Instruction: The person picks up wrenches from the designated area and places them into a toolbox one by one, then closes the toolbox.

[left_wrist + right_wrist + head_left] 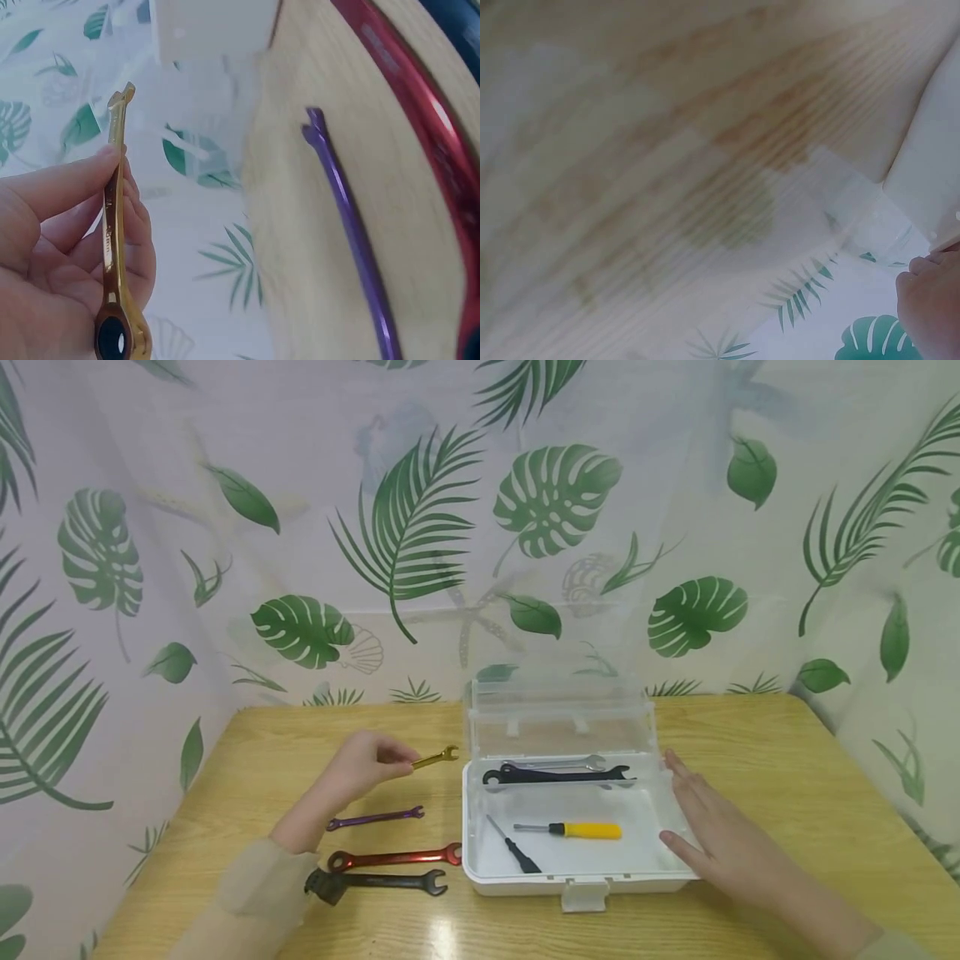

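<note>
On a wooden tabletop [750, 752], the right hand [720, 839] rests flat with fingers straight against the open white toolbox [480, 860] while, left of it, the left hand [367, 764] pinches a gold wrench [435, 757] that could slip free; no lettering is legible.

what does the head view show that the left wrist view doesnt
Only the head view shows the open white box holding a yellow screwdriver, a black screwdriver, and a black wrench with a silver wrench behind it. It also shows the right hand flat against the box's right side, and a dark wrench on the table.

Only the left wrist view shows the gold wrench's ring end.

Both show the left hand pinching the gold wrench, plus the purple wrench and red wrench.
</note>
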{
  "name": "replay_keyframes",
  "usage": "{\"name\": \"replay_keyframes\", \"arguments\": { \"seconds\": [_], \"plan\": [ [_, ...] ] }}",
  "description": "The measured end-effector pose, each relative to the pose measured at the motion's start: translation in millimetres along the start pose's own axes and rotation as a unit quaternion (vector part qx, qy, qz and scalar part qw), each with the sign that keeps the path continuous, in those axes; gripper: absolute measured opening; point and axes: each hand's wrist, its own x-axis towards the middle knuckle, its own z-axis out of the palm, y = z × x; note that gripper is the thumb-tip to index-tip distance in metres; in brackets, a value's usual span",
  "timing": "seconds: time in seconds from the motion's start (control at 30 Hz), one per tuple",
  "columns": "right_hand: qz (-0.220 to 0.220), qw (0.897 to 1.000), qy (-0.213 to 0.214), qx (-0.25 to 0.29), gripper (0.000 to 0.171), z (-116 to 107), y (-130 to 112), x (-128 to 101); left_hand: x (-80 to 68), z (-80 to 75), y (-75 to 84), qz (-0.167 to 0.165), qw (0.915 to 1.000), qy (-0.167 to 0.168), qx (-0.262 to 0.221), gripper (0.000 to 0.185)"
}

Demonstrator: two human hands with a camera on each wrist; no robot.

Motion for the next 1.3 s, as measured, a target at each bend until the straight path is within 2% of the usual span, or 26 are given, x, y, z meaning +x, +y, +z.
{"name": "replay_keyframes", "arguments": {
  "seconds": [0.3,0.6,0.83,1.07,1.3],
  "plan": [
    [0.004,1.0,-0.005,0.004,0.084,-1.7,-1.0,0.2,13.8,10.6,21.4,0.049,0.9987,-0.012,0.013,0.013],
    [0.009,1.0,-0.01,0.01,0.083,-2.8,-0.7,0.3,24.8,18.8,49.2,0.076,0.9967,-0.028,0.008,0.013],
    [-0.001,1.0,0.001,0.004,0.084,-2.5,-1.6,0.2,35.9,30.0,65.4,0.11,0.9931,-0.04,0.008,0.012],
    [0.012,1.0,-0.012,0.007,0.083,-3.4,-2.3,0.1,46.9,42.1,80.1,0.144,0.9877,-0.055,0.025,0.014],
    [0.016,1.0,-0.019,0.011,0.084,-3.1,-2.5,0.7,49.7,52.4,96.0,0.165,0.9829,-0.077,0.028,0.014]
  ]
}}
